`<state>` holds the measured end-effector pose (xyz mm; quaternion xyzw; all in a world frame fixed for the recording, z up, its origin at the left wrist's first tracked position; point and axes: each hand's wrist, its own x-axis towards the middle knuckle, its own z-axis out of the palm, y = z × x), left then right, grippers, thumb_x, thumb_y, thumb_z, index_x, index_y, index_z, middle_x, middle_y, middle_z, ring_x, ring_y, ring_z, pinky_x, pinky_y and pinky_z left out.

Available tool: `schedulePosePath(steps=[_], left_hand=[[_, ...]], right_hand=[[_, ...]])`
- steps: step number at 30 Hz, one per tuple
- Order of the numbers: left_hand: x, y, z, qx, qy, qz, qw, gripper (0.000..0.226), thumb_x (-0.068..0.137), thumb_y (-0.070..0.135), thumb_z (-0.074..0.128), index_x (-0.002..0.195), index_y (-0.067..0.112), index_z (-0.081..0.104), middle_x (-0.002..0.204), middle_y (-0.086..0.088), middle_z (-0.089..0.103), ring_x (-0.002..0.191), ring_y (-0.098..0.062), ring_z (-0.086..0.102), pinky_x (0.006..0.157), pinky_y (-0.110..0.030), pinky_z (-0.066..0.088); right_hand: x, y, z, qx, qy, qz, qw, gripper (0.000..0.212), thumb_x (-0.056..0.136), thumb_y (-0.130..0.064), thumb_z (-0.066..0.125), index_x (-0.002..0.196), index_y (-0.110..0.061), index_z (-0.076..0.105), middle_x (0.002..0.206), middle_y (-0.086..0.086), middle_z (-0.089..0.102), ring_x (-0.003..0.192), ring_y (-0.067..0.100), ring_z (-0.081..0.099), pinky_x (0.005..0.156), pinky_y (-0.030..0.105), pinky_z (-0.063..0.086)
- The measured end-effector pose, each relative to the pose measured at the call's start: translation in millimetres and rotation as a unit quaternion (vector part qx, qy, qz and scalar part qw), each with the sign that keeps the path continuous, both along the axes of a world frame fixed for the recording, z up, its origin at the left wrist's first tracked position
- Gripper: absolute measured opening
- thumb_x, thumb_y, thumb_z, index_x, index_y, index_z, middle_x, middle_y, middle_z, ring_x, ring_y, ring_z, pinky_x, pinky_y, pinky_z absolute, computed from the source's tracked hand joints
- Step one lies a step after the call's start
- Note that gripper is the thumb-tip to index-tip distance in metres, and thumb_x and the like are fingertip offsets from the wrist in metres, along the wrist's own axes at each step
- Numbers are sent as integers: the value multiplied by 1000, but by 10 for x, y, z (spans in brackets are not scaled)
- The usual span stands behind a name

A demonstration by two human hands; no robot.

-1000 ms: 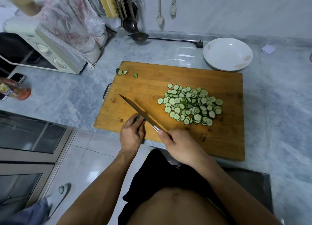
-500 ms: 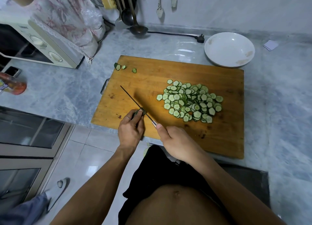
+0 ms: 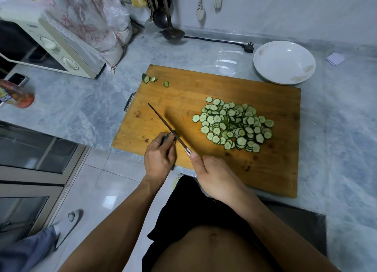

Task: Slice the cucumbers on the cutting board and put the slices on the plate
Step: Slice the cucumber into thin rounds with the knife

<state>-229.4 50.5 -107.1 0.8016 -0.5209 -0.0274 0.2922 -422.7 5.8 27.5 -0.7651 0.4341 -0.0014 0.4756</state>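
Note:
A wooden cutting board (image 3: pixel 204 92) lies on the marble counter. A heap of cucumber slices (image 3: pixel 232 124) covers its right middle. Near the board's front left edge, my left hand (image 3: pixel 160 159) pinches a short cucumber stub (image 3: pixel 167 137). My right hand (image 3: pixel 214 176) grips the handle of a knife (image 3: pixel 163 122); its blade stands on edge right beside the stub. Three cucumber end pieces (image 3: pixel 152 79) lie at the board's far left corner. An empty white plate (image 3: pixel 284 62) sits past the far right corner.
A microwave (image 3: pixel 51 47) under a floral cloth stands at the left, with a phone (image 3: pixel 18 79) and a plastic bottle (image 3: pixel 16 97) in front of it. A ladle (image 3: pixel 173 34) and a power plug (image 3: pixel 248 47) lie at the back. Someone's foot (image 3: pixel 69 224) is on the floor.
The blade has turned from lying slanted to standing on edge against the stub held by my left hand. The view shifted slightly; the slice heap has not moved.

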Motion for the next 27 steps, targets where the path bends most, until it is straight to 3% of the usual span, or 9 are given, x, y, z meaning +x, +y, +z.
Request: schedulePosePath(steps=[6,11,18,24,27], left_hand=[[-19,-16,22,-6,-16,6,1000,26,94,24,56,111,17,74,124,-5,64,95,-27,64,68,-32,53],[-32,-18,35,-15,-13,7,1000,29,94,24,54,116,17,73,122,-8,64,96,-28,65,70,-35,55],[-43,-28,54,-32,-22,-6,999,28,94,17,57,117,15,71,119,-7,66,91,-28,63,67,-33,53],[-61,-38,65,-13,-27,10,999,29,92,17,55,115,15,72,118,-3,66,90,-27,61,66,-29,47],[-53,-30,79,-7,-18,15,1000,26,93,19,57,114,15,72,119,-2,66,93,-24,62,68,-31,50]], right_hand=[[-5,-5,29,6,3,-1,1000,55,104,-51,23,67,-17,45,73,2,50,71,16,49,64,32,32],[0,-67,9,22,-3,6,1000,57,104,-51,21,62,-18,40,64,0,44,59,12,44,54,33,30],[99,-157,-86,53,28,0,998,59,102,-58,17,61,-21,37,67,2,41,58,14,42,51,32,27],[310,-213,-223,38,31,-2,999,58,104,-53,20,63,-19,41,72,6,49,75,26,51,67,32,32],[322,-173,-261,37,11,-9,999,58,105,-50,22,65,-16,46,73,6,54,76,26,52,68,31,32]])
